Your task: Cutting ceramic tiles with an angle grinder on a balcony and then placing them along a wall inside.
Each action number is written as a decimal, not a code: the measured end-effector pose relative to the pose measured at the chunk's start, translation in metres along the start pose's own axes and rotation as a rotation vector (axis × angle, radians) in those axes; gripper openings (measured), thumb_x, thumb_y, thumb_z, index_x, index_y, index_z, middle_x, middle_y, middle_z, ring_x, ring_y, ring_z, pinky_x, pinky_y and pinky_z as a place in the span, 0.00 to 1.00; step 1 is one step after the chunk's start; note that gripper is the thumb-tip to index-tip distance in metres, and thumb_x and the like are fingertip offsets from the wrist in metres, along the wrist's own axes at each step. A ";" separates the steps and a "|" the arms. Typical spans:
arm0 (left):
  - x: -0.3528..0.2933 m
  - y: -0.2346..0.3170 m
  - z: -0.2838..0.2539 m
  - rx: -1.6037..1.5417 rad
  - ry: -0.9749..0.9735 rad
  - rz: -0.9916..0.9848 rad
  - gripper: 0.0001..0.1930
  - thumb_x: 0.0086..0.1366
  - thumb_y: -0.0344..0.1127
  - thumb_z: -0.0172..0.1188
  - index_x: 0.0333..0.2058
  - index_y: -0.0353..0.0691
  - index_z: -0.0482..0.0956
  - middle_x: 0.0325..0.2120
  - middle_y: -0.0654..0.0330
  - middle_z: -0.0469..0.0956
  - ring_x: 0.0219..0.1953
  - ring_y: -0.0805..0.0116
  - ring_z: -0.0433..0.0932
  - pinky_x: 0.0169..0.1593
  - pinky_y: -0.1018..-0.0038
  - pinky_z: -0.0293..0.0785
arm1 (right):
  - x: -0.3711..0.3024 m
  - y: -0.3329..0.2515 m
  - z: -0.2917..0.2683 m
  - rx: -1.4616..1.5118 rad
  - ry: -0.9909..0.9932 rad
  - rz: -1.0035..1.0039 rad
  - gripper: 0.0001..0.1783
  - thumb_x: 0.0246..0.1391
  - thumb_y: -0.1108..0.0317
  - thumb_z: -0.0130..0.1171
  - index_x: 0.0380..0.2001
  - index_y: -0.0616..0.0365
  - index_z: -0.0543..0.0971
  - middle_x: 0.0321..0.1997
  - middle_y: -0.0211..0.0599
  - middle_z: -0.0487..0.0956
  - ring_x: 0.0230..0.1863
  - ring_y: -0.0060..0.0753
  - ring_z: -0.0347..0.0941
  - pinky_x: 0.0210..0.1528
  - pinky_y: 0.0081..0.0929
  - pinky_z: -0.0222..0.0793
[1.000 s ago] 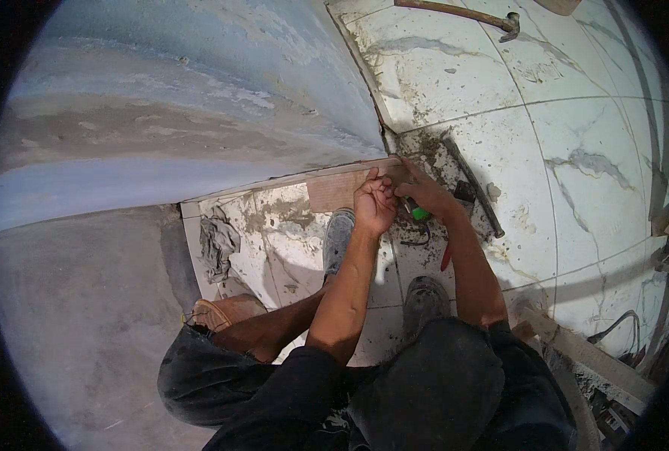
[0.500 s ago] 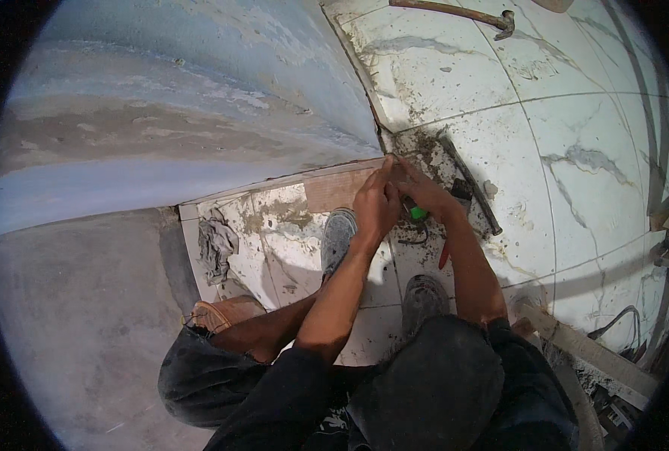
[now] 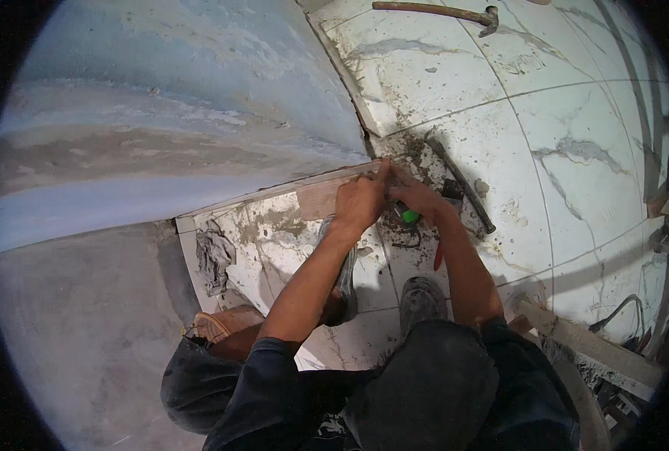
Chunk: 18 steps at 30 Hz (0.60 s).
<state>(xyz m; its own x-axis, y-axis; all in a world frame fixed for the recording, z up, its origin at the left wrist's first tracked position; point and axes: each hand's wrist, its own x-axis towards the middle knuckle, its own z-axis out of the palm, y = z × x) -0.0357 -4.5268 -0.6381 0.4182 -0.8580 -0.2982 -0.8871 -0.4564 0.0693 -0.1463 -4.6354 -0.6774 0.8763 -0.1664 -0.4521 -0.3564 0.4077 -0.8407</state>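
Observation:
A narrow reddish-brown tile strip (image 3: 319, 200) runs along the foot of the blue wall, toward the wall's outer corner. My left hand (image 3: 361, 201) is closed over the strip near that corner, its index finger stretched along to the end. From the other side my right hand (image 3: 418, 197) meets it, fingers at the strip's end, close to the left fingertips; what lies under them is partly hidden. Just below the right hand is a green and black object (image 3: 409, 216), partly covered. Beside the right forearm a red pointed piece (image 3: 438, 255) shows.
A dark metal bar (image 3: 461, 183) lies right of my hands among crumbs of mortar. A hammer (image 3: 439, 10) rests farther off on the marbled floor tiles (image 3: 582, 180). A crumpled grey rag (image 3: 214, 259) lies left; wooden boards (image 3: 590, 342) and debris stand at lower right.
My left hand has slid slightly left along the strip, and its forearm has swung out to the left. The right hand stays near the strip's end. The whole view has shifted a little.

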 end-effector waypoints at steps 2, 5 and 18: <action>0.006 0.014 -0.003 0.010 -0.062 -0.017 0.38 0.55 0.46 0.61 0.63 0.56 0.54 0.29 0.43 0.79 0.33 0.46 0.79 0.34 0.56 0.75 | 0.005 0.022 -0.010 -0.124 0.094 0.009 0.44 0.48 0.61 0.57 0.67 0.53 0.50 0.64 0.45 0.62 0.61 0.38 0.61 0.60 0.29 0.57; 0.005 0.001 -0.005 0.065 -0.072 -0.037 0.36 0.55 0.46 0.61 0.62 0.56 0.56 0.27 0.43 0.79 0.31 0.46 0.79 0.33 0.56 0.76 | -0.004 0.018 0.004 -0.074 0.203 0.032 0.44 0.46 0.58 0.61 0.63 0.59 0.55 0.60 0.53 0.66 0.58 0.44 0.65 0.57 0.36 0.62; 0.013 0.004 -0.018 -0.107 -0.121 -0.018 0.27 0.56 0.32 0.53 0.56 0.45 0.63 0.26 0.39 0.78 0.31 0.40 0.78 0.37 0.52 0.74 | -0.021 0.016 0.020 -0.557 0.449 -0.093 0.41 0.34 0.55 0.71 0.50 0.62 0.64 0.44 0.54 0.75 0.47 0.56 0.72 0.49 0.44 0.68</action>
<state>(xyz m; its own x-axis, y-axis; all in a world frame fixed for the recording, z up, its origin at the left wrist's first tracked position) -0.0306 -4.5440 -0.6247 0.4016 -0.8175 -0.4128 -0.8510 -0.4997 0.1617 -0.1636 -4.6079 -0.6754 0.7358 -0.5803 -0.3490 -0.5039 -0.1249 -0.8547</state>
